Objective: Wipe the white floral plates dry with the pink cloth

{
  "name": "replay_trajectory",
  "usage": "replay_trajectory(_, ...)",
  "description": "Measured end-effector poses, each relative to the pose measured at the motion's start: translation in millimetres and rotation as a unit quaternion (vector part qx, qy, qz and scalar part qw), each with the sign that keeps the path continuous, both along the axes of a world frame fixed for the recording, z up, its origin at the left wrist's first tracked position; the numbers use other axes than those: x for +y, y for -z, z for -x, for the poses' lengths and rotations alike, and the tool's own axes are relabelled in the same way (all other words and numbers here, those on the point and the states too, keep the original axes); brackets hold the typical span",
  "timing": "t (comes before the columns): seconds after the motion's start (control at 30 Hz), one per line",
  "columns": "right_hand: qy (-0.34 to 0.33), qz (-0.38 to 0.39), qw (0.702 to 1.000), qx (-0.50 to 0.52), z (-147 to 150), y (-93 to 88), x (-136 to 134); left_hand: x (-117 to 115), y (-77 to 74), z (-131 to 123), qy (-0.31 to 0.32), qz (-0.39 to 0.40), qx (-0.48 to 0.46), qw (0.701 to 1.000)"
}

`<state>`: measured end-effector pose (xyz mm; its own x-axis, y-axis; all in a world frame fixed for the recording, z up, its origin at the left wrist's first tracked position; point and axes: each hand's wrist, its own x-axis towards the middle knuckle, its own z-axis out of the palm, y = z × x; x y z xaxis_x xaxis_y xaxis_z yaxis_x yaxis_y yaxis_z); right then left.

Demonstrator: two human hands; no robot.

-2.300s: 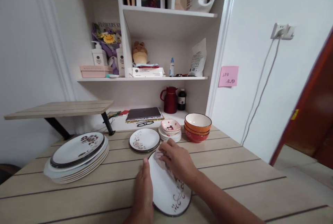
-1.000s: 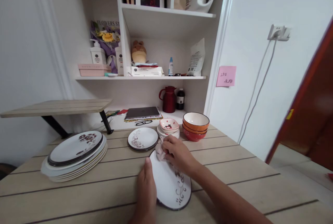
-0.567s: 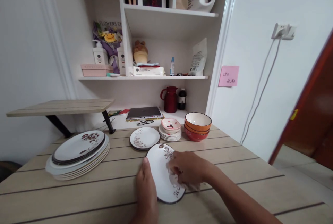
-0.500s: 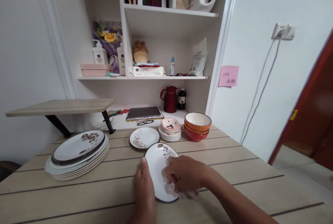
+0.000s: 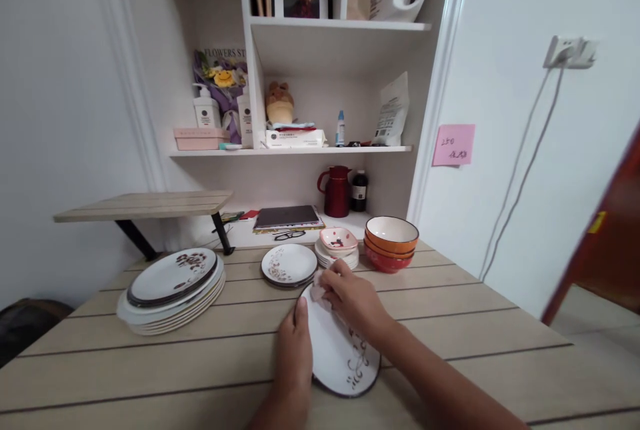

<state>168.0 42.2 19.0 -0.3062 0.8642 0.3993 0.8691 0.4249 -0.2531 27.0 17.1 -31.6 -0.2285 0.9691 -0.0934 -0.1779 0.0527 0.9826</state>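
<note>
A white plate with a dark rim and a brown scroll pattern lies on the wooden table in front of me. My left hand rests along the plate's left edge, thumb up, steadying it. My right hand is closed on a small pale cloth pressed against the plate's far edge. Only a bit of the cloth shows under the fingers.
A stack of large plates sits at the left. Behind are small flowered plates, white saucers topped by a pink dish and stacked orange bowls. A red jug, glasses and a shelf unit stand at the back.
My right hand with the cloth went from the plate's far edge down to its near part, then returned to the far edge. The plate shifted slightly under my hands.
</note>
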Motion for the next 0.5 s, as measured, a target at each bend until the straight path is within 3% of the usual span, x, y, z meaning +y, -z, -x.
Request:
replay_trajectory(0.1,0.049,0.015,0.997,-0.052,-17,-2.9,7,-2,-0.1,-3,-0.029,-0.006,0.011,1.000)
replay_trajectory(0.17,0.040,0.043,0.994,-0.094,-26,-6.3,5,-2,2.2,-4,-0.044,-0.010,0.009,0.999)
replay_trajectory(0.37,-0.111,0.136,0.965,-0.196,-27,-17.2,-18,4,14.1,2,-0.072,-0.001,0.013,0.997)
replay_trajectory(0.5,-0.194,0.138,0.965,-0.108,-5,-14.4,-26,7,12.3,7,-0.057,-0.005,0.000,0.998)
